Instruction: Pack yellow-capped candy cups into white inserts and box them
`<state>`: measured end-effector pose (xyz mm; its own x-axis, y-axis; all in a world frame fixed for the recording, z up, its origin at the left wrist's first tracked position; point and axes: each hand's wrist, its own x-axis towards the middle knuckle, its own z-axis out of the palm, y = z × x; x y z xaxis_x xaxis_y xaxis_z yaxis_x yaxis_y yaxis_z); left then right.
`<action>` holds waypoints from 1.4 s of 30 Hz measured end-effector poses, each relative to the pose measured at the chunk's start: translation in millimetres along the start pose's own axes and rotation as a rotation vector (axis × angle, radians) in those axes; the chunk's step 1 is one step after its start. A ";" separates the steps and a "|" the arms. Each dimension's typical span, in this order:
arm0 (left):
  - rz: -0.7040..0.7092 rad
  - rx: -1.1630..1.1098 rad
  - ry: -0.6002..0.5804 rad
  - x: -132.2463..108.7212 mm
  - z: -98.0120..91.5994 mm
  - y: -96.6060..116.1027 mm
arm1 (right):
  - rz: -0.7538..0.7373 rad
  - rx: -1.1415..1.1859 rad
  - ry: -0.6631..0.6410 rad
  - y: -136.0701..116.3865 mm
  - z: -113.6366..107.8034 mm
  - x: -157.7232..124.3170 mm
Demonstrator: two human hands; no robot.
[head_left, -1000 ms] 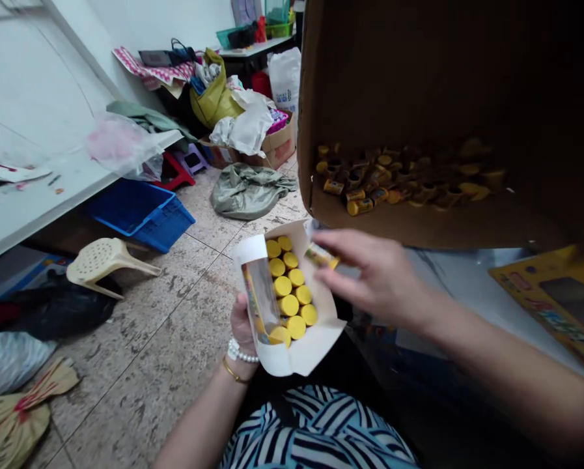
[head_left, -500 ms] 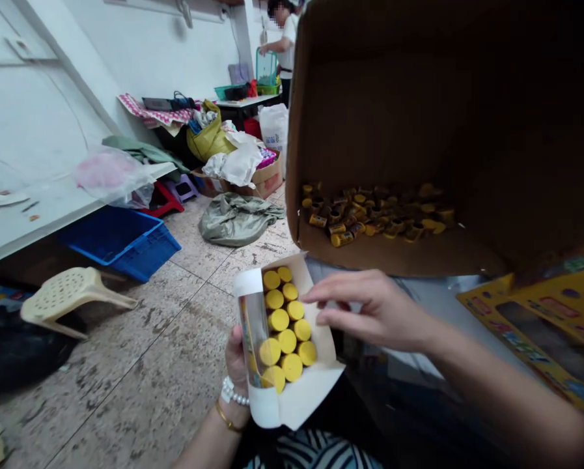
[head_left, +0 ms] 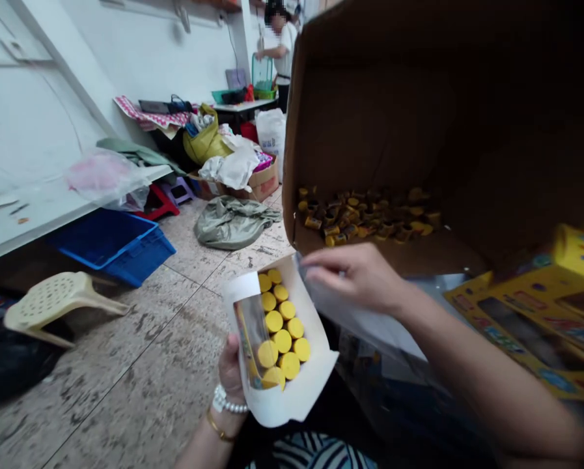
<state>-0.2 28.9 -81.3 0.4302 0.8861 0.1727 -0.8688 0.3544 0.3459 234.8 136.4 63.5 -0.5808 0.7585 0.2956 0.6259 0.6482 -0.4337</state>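
Observation:
My left hand (head_left: 232, 372) is wrapped around the side of a white-backed carton (head_left: 316, 381) with a clear window. Inside it stand several small tubs with round yellow lids (head_left: 282, 341), packed in rows with the lids facing me. The carton's long side flap is folded out toward the right. At that flap's upper corner, my right hand (head_left: 355, 277) has thumb and index finger pinched together on the edge. The exact contact at the fingertips is blurred.
A large cardboard box (head_left: 370, 130) lies on its side ahead, with many loose yellow tubs (head_left: 370, 215) inside. Yellow printed cartons (head_left: 521, 312) are at right. A blue crate (head_left: 120, 244), a cream stool (head_left: 60, 299) and a white table (head_left: 52, 208) stand left. A person (head_left: 282, 52) works far back.
My right hand has moved up and left along the carton flap, and its spread fingers have closed to a pinch. The left hand still holds the carton, slightly shifted left.

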 end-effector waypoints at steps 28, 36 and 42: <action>0.047 0.126 0.257 21.3 27.1 -12.2 | 0.026 0.491 -0.023 -9.9 10.9 -0.1; 0.083 0.097 0.210 12.7 21.8 -12.5 | -0.315 0.322 0.117 -38.4 58.7 -13.7; 0.009 0.031 0.058 23.0 23.3 -13.9 | -0.289 0.059 0.266 4.6 26.2 3.3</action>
<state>27.4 37.4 -60.6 0.4069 0.9053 0.1219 -0.8641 0.3382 0.3727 222.1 140.1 40.2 -0.5686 0.5416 0.6191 0.4209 0.8382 -0.3467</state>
